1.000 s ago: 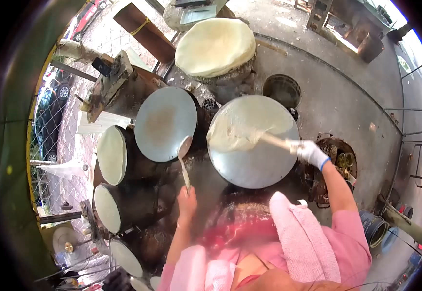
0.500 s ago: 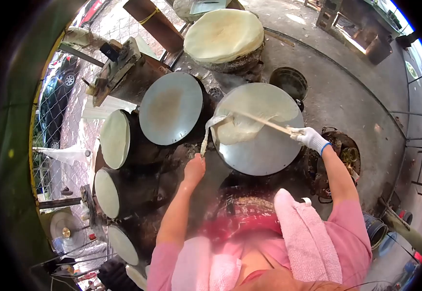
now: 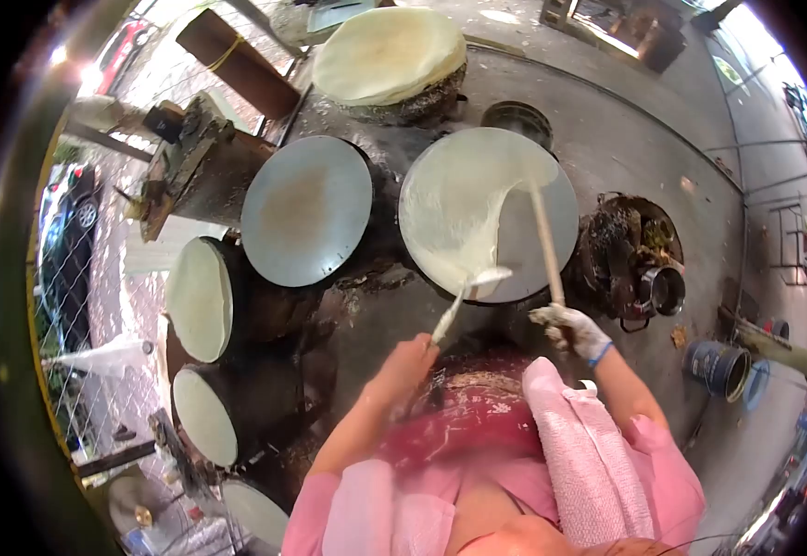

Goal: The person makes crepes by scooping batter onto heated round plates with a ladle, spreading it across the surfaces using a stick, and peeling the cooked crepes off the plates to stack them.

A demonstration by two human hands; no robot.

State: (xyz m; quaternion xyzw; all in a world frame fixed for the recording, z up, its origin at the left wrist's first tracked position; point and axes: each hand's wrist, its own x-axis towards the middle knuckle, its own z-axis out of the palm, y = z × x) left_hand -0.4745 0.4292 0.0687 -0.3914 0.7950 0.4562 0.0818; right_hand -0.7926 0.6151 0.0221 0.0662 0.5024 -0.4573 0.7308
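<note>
My bare left hand (image 3: 405,363) is closed around the handle of a batter-coated ladle (image 3: 448,320). The ladle's pale end is over the near edge of the round griddle (image 3: 538,246). My right hand (image 3: 570,332), in a white glove with a blue cuff, grips a wooden stick (image 3: 546,243) slanting up across the griddle. A thin layer of pale batter (image 3: 445,208) covers the griddle's left and far parts. On the right, bare grey metal shows around the stick. Whether the stick's far end carries a crosspiece is not clear.
Another round griddle (image 3: 306,213) with a brown centre stands to the left. Pale flat rounds cover a griddle (image 3: 200,298) and another (image 3: 205,417) at far left. Behind is a stack of flatbreads (image 3: 390,57). A blackened pan (image 3: 621,250) and a bucket (image 3: 717,369) are at right.
The batter now spreads over more of the griddle's left side. My left hand and ladle moved right and nearer me; my right hand came nearer, swinging the stick steeper. The view shifted.
</note>
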